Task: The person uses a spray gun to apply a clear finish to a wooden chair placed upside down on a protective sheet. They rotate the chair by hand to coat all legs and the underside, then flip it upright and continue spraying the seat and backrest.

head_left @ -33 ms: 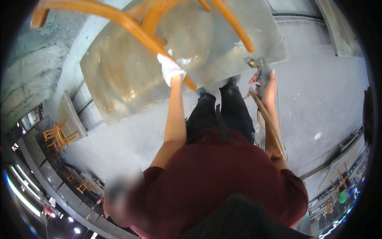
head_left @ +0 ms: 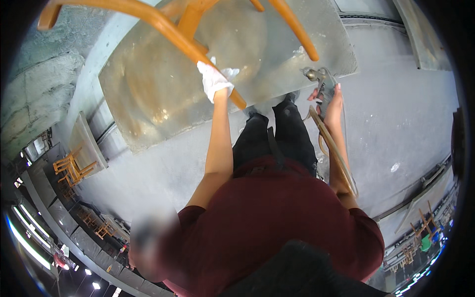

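Note:
My left hand (head_left: pixel 216 83), covered in a white glove or cloth, is closed round a leg (head_left: pixel 238 99) of an orange-brown wooden chair (head_left: pixel 168 30). The chair is held up tilted, and its upper part runs out of the picture. Another of its legs (head_left: pixel 298 34) points down toward my right hand. That bare right hand (head_left: pixel 332 105) grips a metal spray gun (head_left: pixel 324 89), its nozzle end just below that leg's tip and apart from it. A tan hose (head_left: pixel 332 141) runs from the gun back along my right forearm.
Beneath the chair lies a large stained board (head_left: pixel 143 104), my feet at its near edge. Smaller wooden chairs (head_left: pixel 74 166) stand at the far left. A blurred person (head_left: pixel 153 242) is close by at lower left. More chair frames (head_left: pixel 425 225) are at lower right.
The chair and my left hand have shifted very slightly to the right. My right hand and the spray gun have moved up a touch. Both grips are the same.

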A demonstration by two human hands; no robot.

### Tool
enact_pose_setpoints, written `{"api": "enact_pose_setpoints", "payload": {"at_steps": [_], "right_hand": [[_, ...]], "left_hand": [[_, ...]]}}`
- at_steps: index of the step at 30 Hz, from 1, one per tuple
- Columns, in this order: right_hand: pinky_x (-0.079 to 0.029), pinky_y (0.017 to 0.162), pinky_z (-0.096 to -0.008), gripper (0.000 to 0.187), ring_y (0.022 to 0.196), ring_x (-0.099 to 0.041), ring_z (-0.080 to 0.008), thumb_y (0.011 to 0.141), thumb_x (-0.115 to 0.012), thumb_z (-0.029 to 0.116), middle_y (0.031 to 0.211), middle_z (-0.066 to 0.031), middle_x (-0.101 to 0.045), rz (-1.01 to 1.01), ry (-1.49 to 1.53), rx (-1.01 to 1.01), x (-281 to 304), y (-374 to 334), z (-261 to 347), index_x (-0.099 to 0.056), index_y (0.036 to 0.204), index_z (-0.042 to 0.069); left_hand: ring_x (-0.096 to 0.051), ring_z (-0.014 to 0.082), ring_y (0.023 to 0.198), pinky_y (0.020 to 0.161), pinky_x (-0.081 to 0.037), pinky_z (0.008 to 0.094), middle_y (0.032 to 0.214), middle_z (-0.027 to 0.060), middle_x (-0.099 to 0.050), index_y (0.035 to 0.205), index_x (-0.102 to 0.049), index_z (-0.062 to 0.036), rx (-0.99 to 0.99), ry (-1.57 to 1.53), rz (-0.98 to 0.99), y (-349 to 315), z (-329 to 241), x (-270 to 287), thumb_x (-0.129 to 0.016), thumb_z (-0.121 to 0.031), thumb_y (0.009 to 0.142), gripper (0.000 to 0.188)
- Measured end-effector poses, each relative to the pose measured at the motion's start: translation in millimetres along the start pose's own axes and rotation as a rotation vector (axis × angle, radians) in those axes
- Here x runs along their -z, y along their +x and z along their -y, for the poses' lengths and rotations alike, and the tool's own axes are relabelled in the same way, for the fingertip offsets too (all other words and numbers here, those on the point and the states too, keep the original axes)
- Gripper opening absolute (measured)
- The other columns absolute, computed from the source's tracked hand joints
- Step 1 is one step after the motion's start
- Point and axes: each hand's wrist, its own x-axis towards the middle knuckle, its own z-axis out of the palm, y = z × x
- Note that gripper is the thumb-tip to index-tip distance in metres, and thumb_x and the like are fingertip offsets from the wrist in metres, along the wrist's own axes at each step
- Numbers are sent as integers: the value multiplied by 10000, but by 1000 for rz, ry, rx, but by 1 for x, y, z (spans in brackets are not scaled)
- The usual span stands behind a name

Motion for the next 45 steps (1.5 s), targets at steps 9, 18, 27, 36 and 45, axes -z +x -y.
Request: {"api": "enact_pose_setpoints", "payload": {"at_steps": [9,18,27,36,45], "right_hand": [[-369,441,-255,602,619,-614,-121,1019,-435,619,745,-48,-661,135,-2,-60,-106,52,-68,-633,1041,51],[-346,414,-259,434,643,-691,-181,987,-586,496,760,-76,-677,114,229,-135,-219,127,-66,-628,1042,67],[-351,388,-297,431,567,-677,-227,1014,-547,457,714,-115,-668,184,524,-221,-317,185,-68,-610,1006,31],[-343,409,-295,405,596,-675,-176,988,-598,479,715,-61,-673,-17,106,-306,-254,164,-139,-626,979,75],[-358,415,-249,406,687,-679,-179,1042,-505,382,791,-89,-674,375,318,248,-261,134,-46,-633,1094,1]], "left_hand": [[-595,264,541,584,-592,474,1040,45,-601,1348,-516,-98,-22,-164,16,31,-18,-12,-594,-323,997,424],[-580,207,526,531,-604,422,1345,189,-612,1469,-442,-25,-325,62,205,58,25,28,-560,-268,1007,535],[-626,227,1170,935,-506,310,1290,189,-665,1382,-543,31,-369,215,112,77,-13,22,-550,-310,1030,490],[-663,232,1019,827,-556,336,1325,179,-641,1389,-540,8,-288,139,124,70,-29,16,-550,-265,1033,449],[-594,229,534,498,-581,416,1315,187,-619,1471,-476,-86,-327,118,178,81,-56,12,-555,-323,1015,520]]}}
